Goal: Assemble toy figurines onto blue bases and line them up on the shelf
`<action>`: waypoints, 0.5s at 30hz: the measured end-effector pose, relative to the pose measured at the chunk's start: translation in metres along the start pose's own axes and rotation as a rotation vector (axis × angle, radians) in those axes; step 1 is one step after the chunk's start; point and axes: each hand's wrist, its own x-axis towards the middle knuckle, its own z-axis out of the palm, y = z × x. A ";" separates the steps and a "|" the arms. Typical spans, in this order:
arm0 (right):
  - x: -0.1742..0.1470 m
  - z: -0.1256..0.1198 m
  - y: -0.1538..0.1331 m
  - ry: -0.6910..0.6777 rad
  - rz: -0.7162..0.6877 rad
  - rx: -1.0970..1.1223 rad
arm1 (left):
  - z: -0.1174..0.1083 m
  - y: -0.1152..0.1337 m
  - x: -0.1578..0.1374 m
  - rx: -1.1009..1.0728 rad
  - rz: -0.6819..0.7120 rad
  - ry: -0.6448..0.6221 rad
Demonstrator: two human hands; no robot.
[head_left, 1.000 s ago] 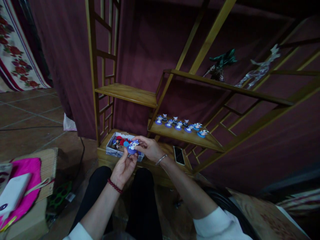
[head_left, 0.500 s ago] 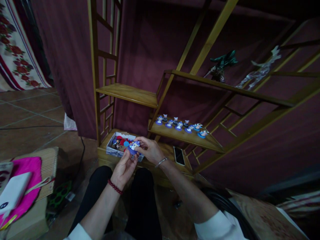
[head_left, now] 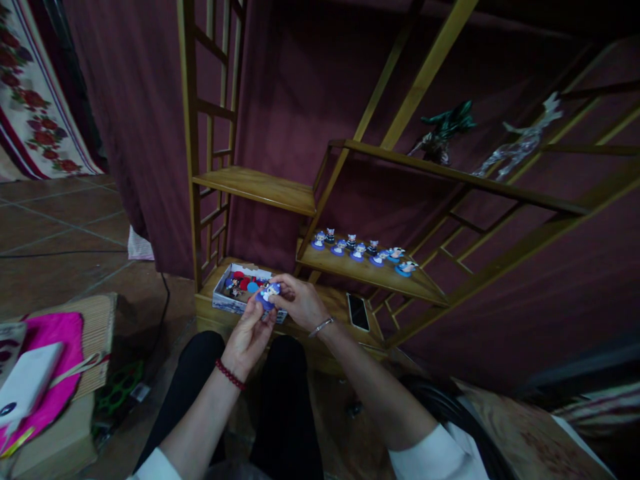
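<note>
A small purple-and-white figurine (head_left: 269, 294) on a round purple base is held up between both hands, in front of a patterned box. My left hand (head_left: 249, 337) grips its base from below. From the right, my right hand (head_left: 299, 300) has thumb and fingers closed on its upper part, hiding some of it. The open box (head_left: 227, 303) stands on the lowest wooden board and has several figurines and red and blue round pieces in it. To the right, several like figurines (head_left: 358, 251) stand in rows on a low wooden shelf (head_left: 395, 281).
A phone (head_left: 358, 311) lies on the lowest board, right of my hands. Higher up, a dark green statuette (head_left: 447, 130) and a clear deer-shaped ornament (head_left: 525, 140) stand on another shelf (head_left: 480, 181). At left, a white device (head_left: 31, 383) rests on a pink cloth (head_left: 70, 333).
Both hands stay in nearly the same place, still holding the figurine. Only slight shifts of the fingers and of the figurine's angle show.
</note>
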 end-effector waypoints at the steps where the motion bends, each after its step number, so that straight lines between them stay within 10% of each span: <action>1: 0.000 0.000 -0.001 -0.002 0.001 -0.005 | 0.000 0.000 0.000 0.004 0.002 -0.004; 15: -0.003 0.001 -0.004 0.024 0.030 -0.086 | 0.000 -0.001 -0.001 0.054 0.021 -0.023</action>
